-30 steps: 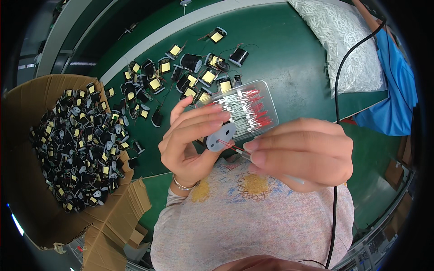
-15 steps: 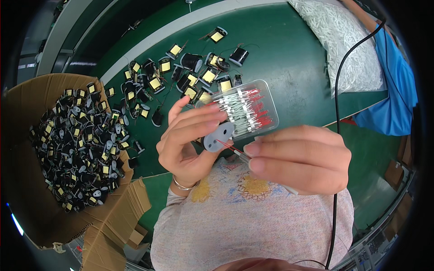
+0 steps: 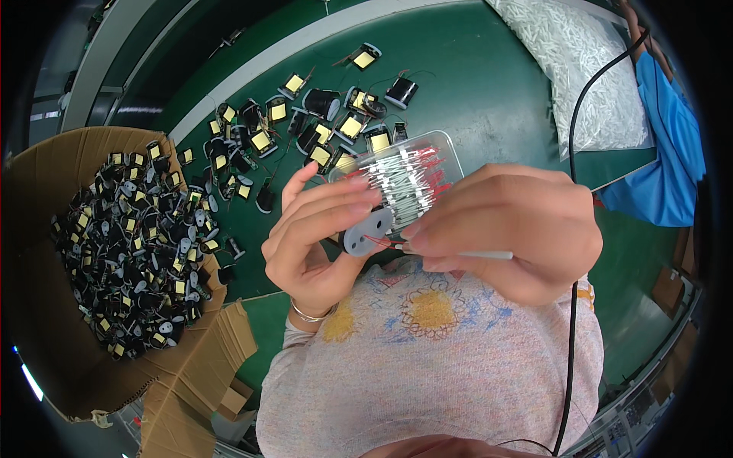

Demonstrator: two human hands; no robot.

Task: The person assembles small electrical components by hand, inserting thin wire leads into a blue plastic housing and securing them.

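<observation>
The left hand pinches a small grey oval part between thumb and forefingers, held up over the person's chest, its long axis running from about 8 o'clock to 2 o'clock. The right hand is closed around a thin white sleeve that lies nearly level, pointing toward 9 o'clock at the grey part, with fine red wires showing between the two. The sleeve's tip sits just beside the part at its 4 o'clock side, so the right hand's fingertips are the nearer ones to that joint.

Just behind the hands, toward 12 o'clock, a clear plastic tray of red-tipped pieces rests on the green table. Loose black coil parts with yellow tape scatter toward 10 o'clock, and a cardboard box full of the same stands at 9 o'clock. A bag of white tubes lies at 1 o'clock. A black cable hangs down at 3 o'clock, close by the right wrist; room is open below the hands.
</observation>
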